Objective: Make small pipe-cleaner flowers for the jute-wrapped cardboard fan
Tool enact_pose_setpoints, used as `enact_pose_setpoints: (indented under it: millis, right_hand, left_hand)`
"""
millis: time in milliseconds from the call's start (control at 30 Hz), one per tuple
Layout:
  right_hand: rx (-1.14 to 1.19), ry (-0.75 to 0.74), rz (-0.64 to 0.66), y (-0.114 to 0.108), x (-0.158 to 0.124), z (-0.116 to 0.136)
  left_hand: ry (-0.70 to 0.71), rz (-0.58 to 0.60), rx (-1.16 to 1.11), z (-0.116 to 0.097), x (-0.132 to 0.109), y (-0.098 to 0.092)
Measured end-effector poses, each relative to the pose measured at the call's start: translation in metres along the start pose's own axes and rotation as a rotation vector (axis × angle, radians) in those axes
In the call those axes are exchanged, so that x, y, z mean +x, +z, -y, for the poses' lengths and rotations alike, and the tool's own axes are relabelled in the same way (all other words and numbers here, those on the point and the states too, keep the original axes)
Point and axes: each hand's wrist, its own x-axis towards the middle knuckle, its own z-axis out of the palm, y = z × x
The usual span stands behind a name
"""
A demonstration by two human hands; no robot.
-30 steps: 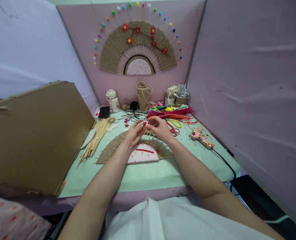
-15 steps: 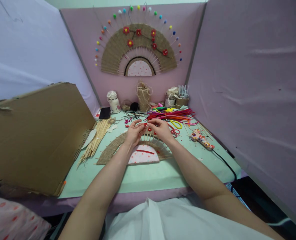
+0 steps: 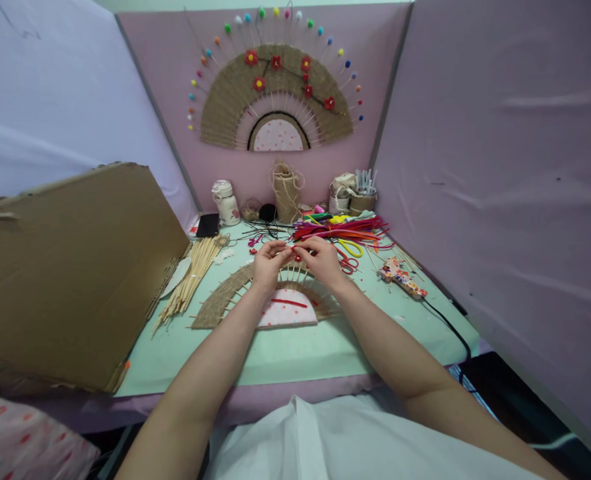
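My left hand (image 3: 268, 264) and my right hand (image 3: 322, 260) meet above a half-made fan. Their fingertips pinch a small red piece (image 3: 296, 254) between them. The fan (image 3: 220, 300) is woven of jute over thin sticks and lies flat on the mint-green table (image 3: 295, 350). Its centre is a pink dotted half-circle (image 3: 288, 313) with a short red strip on it. My hands hide the fan's top middle.
A bundle of bamboo sticks (image 3: 192, 273) lies left of the fan, beside a large cardboard sheet (image 3: 70, 267). Coloured pipe cleaners (image 3: 345, 229), scissors (image 3: 348, 253) and a patterned glue gun (image 3: 402, 275) with a black cord lie to the right. A finished fan (image 3: 275, 93) hangs on the back wall.
Both hands have drawn a little closer together over the fan's top, fingertips still pinching the red piece. Nothing else on the table has moved.
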Motion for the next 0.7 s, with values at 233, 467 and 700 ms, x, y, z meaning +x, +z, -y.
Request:
enact_pose_setpoints:
  millis: [233,467,700]
  right_hand:
    - [0.004,-0.076,0.012,0.001,-0.002,0.001]
    - [0.063,0.036,0.016,0.002,0.000,0.001]
    - [-0.036,-0.115,0.054,-0.010,0.006,-0.003]
  left_hand:
    - [-0.030,0.006,-0.033,-0.004,-0.001,0.003]
    - [0.004,0.003,-0.015,-0.004,-0.001,0.002]
    - [0.086,0.043,0.095,-0.005,-0.001,0.000]
